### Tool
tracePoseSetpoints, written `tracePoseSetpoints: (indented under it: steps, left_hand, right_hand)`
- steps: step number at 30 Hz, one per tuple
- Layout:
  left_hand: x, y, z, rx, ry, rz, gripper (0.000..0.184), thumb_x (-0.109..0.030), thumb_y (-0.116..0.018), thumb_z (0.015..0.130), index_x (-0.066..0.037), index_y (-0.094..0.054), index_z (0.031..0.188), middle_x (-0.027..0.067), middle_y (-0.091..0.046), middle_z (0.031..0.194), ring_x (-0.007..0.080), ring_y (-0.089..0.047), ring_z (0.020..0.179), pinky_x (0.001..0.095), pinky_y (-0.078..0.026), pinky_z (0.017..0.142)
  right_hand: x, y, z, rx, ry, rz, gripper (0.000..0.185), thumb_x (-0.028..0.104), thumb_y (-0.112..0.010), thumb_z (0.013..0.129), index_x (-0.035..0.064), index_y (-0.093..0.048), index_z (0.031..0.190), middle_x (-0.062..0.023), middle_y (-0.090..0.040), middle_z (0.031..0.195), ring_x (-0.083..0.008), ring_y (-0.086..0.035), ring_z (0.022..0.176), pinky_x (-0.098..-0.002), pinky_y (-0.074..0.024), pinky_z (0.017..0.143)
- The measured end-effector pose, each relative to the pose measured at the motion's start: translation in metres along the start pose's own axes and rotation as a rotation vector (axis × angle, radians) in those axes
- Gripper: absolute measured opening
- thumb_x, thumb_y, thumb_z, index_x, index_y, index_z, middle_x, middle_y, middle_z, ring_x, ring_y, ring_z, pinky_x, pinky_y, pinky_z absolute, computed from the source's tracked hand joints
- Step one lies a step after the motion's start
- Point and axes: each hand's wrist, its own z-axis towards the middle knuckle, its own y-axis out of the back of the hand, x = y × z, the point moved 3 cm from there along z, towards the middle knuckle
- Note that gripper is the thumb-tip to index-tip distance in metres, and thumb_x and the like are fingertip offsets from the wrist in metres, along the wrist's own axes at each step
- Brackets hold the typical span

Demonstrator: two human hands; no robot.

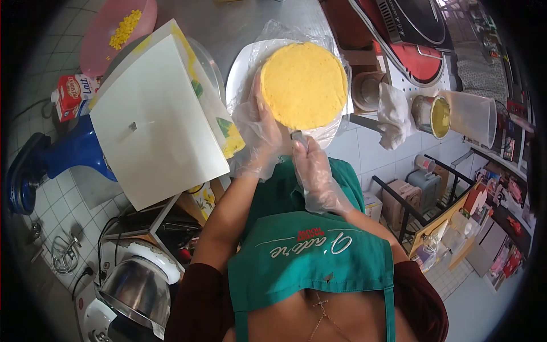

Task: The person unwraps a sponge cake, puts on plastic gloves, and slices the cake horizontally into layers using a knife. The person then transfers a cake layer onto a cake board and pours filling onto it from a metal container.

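A round yellow cake (305, 85) lies above clear plastic film (330, 137) and a white plate (236, 77) on the metal table. My left hand (268, 128), in a clear plastic glove, holds the cake by its near left side, its fingers stretching along the edge and partly hidden. Close to the cake's front rim, my right hand (316, 176), also gloved, is closed around a grey-handled tool (298, 137). The tool's working end cannot be made out.
A large white board (156, 119) leans at the left, beside a pink bowl (91, 40) with yellow pieces, a milk carton (71, 94) and a blue mixer (71, 148). On the right are a white cloth (393, 114), an open tin (433, 117) and a clear plastic container (476, 119).
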Motion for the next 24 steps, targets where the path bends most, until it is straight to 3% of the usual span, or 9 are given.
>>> tracePoseSetpoints:
  steps: [5,7,9,11,12,16,19,22,24]
  left_hand:
    - [-0.004,-0.006,-0.002,0.030,0.111,-0.191,0.060,-0.029,-0.037,0.105,-0.004,-0.014,0.155,0.0171,-0.026,0.156,0.0285,-0.030,0.143,0.0393,-0.026,0.118]
    - [-0.004,-0.008,-0.003,0.036,0.160,-0.275,0.061,-0.029,-0.038,0.105,-0.004,-0.013,0.155,0.0162,-0.024,0.157,0.0274,-0.028,0.144,0.0393,-0.024,0.119]
    - [-0.004,-0.012,-0.004,0.045,0.212,-0.342,0.063,-0.029,-0.038,0.105,-0.004,-0.011,0.156,0.0152,-0.022,0.158,0.0264,-0.026,0.145,0.0392,-0.023,0.120]
    - [-0.002,0.000,0.001,0.045,0.050,-0.090,0.062,-0.029,-0.037,0.105,-0.002,-0.014,0.155,0.0195,-0.024,0.157,0.0320,-0.028,0.144,0.0412,-0.023,0.119]
    - [0.001,0.009,0.004,0.026,-0.060,0.040,0.059,-0.028,-0.034,0.105,0.000,-0.017,0.154,0.0236,-0.026,0.155,0.0376,-0.029,0.143,0.0430,-0.024,0.118]
    - [0.006,-0.003,-0.001,0.042,-0.064,-0.143,0.060,-0.027,-0.032,0.105,0.001,-0.013,0.155,0.0206,-0.022,0.158,0.0330,-0.025,0.145,0.0410,-0.021,0.120]
    - [-0.001,0.014,0.003,0.046,-0.128,0.133,0.064,-0.018,-0.043,0.099,0.001,-0.016,0.154,0.0259,-0.027,0.155,0.0426,-0.031,0.141,0.0441,-0.026,0.117]
    - [-0.014,0.018,0.003,0.063,-0.102,0.234,0.066,-0.017,-0.046,0.098,0.001,-0.015,0.154,0.0274,-0.026,0.155,0.0447,-0.034,0.139,0.0442,-0.026,0.118]
    - [-0.007,0.021,0.000,0.093,-0.147,0.207,0.068,-0.022,-0.047,0.099,0.001,-0.013,0.154,0.0262,-0.022,0.157,0.0417,-0.030,0.143,0.0438,-0.022,0.119]
  right_hand:
    - [-0.002,-0.013,0.007,0.044,0.062,0.234,0.025,0.023,-0.051,0.102,-0.0005,-0.057,0.107,0.0076,-0.046,0.070,-0.0021,-0.039,0.059,-0.0208,-0.0325,0.052]
    - [0.000,-0.005,-0.004,0.051,-0.028,0.129,0.024,0.023,-0.051,0.102,0.0004,-0.057,0.106,0.0076,-0.045,0.071,-0.0023,-0.038,0.059,-0.0207,-0.0322,0.052]
    - [0.014,-0.009,0.000,0.073,-0.079,0.127,0.029,0.024,-0.052,0.100,-0.0019,-0.059,0.112,-0.0072,-0.059,0.077,-0.0149,-0.053,0.067,-0.0316,-0.0433,0.063]
    - [0.015,-0.010,0.002,0.081,-0.091,0.121,0.032,0.024,-0.053,0.099,-0.0031,-0.060,0.114,-0.0139,-0.065,0.080,-0.0198,-0.059,0.071,-0.0361,-0.0486,0.069]
    - [0.010,-0.010,-0.001,0.073,-0.086,0.119,0.032,0.024,-0.053,0.099,-0.0033,-0.060,0.113,-0.0132,-0.064,0.080,-0.0184,-0.058,0.070,-0.0351,-0.0482,0.068]
    - [0.010,-0.007,-0.005,0.100,-0.120,0.090,0.030,0.025,-0.054,0.098,-0.0028,-0.061,0.109,-0.0109,-0.062,0.076,-0.0154,-0.055,0.068,-0.0328,-0.0473,0.066]
    - [0.018,-0.021,-0.002,0.166,-0.087,0.373,0.023,0.024,-0.050,0.103,0.0017,-0.055,0.106,0.0063,-0.045,0.073,-0.0028,-0.038,0.061,-0.0201,-0.0326,0.053]
    - [0.005,-0.011,-0.004,0.108,-0.155,0.115,0.029,0.025,-0.055,0.098,-0.0020,-0.062,0.107,-0.0088,-0.059,0.073,-0.0130,-0.054,0.066,-0.0323,-0.0468,0.064]
    - [0.006,-0.022,0.005,0.139,-0.083,0.279,0.032,0.026,-0.054,0.098,-0.0022,-0.062,0.109,-0.0114,-0.062,0.075,-0.0152,-0.058,0.069,-0.0323,-0.0478,0.065]
